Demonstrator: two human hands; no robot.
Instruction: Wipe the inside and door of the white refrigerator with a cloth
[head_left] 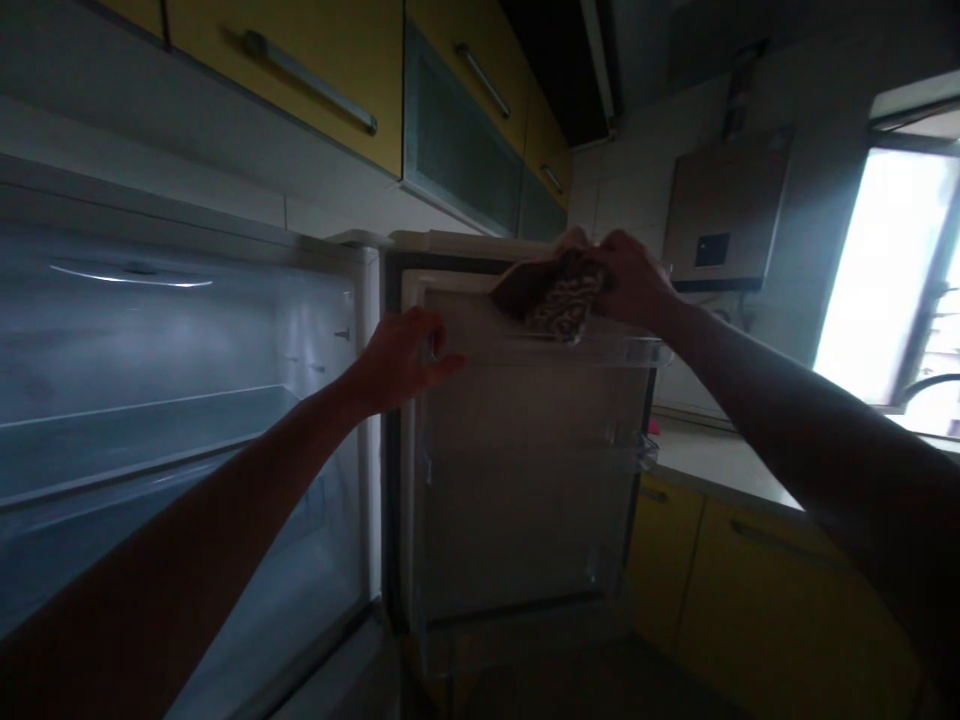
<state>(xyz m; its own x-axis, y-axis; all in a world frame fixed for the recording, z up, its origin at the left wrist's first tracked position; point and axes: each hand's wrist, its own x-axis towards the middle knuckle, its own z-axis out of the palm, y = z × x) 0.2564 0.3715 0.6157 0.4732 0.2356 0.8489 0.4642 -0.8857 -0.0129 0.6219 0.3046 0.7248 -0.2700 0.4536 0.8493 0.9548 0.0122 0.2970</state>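
Observation:
My right hand [626, 277] grips a patterned cloth [566, 300] at the top edge of the open fridge door [517, 480]. The cloth hangs bunched over the upper part of the door's inner face, above a clear door shelf [540, 352]. Nearer the hinge side, my left hand [409, 360] is held by the door's upper corner, thumb and fingers apart with nothing between them. Whether its fingertips touch the shelf's end, I cannot tell. To the left is the lit fridge interior [150, 340] with a glass shelf [142, 425].
Yellow wall cabinets [300, 50] with bar handles hang above the fridge. A water heater [727, 210] is on the wall at right, beside a bright window [870, 270]. Below are a pale countertop [735, 460] and yellow base cabinets [780, 590], behind the door.

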